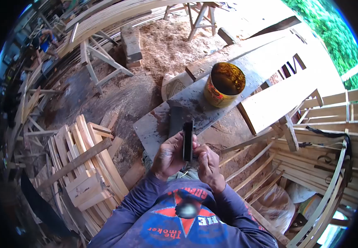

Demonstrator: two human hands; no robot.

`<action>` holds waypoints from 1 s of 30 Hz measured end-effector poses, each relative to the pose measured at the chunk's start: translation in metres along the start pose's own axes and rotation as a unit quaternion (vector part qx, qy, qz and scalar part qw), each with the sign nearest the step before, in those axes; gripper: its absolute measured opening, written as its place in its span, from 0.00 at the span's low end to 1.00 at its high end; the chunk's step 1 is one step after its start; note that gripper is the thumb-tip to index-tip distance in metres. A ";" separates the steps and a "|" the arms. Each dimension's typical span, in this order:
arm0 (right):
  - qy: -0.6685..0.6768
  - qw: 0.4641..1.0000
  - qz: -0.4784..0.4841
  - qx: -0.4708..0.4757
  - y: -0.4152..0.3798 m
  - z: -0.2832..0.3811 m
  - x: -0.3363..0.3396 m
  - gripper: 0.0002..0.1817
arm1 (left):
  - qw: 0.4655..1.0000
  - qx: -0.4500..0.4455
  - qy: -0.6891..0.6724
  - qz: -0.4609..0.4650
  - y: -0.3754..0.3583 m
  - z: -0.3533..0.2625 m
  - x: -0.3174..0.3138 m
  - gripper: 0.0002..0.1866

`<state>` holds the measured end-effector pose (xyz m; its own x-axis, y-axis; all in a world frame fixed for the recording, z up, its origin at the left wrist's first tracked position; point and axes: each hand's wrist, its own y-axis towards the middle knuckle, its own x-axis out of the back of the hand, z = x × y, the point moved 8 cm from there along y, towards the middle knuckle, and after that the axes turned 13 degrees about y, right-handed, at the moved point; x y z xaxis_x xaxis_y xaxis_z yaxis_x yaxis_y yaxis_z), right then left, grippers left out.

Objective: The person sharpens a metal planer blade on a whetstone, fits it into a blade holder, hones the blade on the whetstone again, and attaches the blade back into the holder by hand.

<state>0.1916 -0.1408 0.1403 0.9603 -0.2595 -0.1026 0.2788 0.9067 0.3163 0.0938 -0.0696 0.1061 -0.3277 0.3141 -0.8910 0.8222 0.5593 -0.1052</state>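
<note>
My left hand is closed around a narrow, dark, upright rectangular object in front of my chest. My right hand is closed beside it, its fingertips at the object's right edge; whether they pinch something small there cannot be made out. Just beyond my hands lies a wooden plank bench with wet-looking stains. A dark flat strip rests across its near end. Farther along the plank stands a yellow stained bucket with an open top and brown residue inside.
Stacked timber pieces stand at my left. Sawhorses and long boards are at the back. Wood shavings cover the floor. To the right are a pale board, a slatted wooden frame and plastic bags.
</note>
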 end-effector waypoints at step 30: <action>0.185 0.962 -0.083 -0.184 -0.036 -0.040 0.000 0.28 | 0.988 -0.003 0.113 -0.106 -0.009 0.013 0.017 0.26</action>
<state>0.1809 -0.1602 0.0915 0.8144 -0.3362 -0.4730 0.3393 0.9371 -0.0820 0.0871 -0.0789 0.0860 -0.5880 0.3527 -0.7279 0.7221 0.6345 -0.2758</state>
